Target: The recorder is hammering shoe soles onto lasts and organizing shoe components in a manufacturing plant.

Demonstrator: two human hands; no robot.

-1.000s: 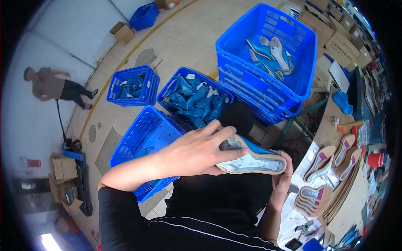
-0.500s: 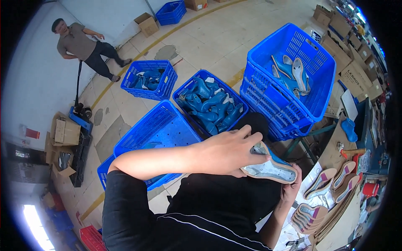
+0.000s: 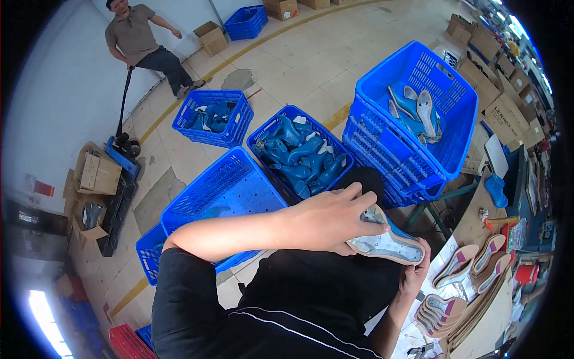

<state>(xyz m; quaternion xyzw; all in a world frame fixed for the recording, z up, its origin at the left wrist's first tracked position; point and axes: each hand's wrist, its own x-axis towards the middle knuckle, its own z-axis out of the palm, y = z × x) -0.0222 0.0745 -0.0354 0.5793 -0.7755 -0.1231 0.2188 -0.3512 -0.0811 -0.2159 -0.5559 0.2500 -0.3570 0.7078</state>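
Observation:
Across my lap I hold a blue shoe last (image 3: 406,232) with a pale insole (image 3: 391,247) on its sole, grey-white side facing up. My left hand (image 3: 332,220) reaches over from the left and is closed round the wider-cut end, a fingertip pressing on the insole's surface. At the other end, my right hand (image 3: 417,268) wraps the rounded tip from below and the side. Part of the last is hidden by the insole and my fingers.
A blue crate of lasts (image 3: 299,152) stands ahead, beside stacked crates (image 3: 412,113) holding insole-covered lasts. A mostly bare crate (image 3: 224,179) is left. Several insoles (image 3: 457,263) lie on the right-hand bench (image 3: 508,299). A person (image 3: 140,39) holds a pallet jack (image 3: 121,140) at far left.
The person at far left has moved right and farther away, pulling the pallet jack with its boxes along. My hands keep their grip on the last, almost unmoved.

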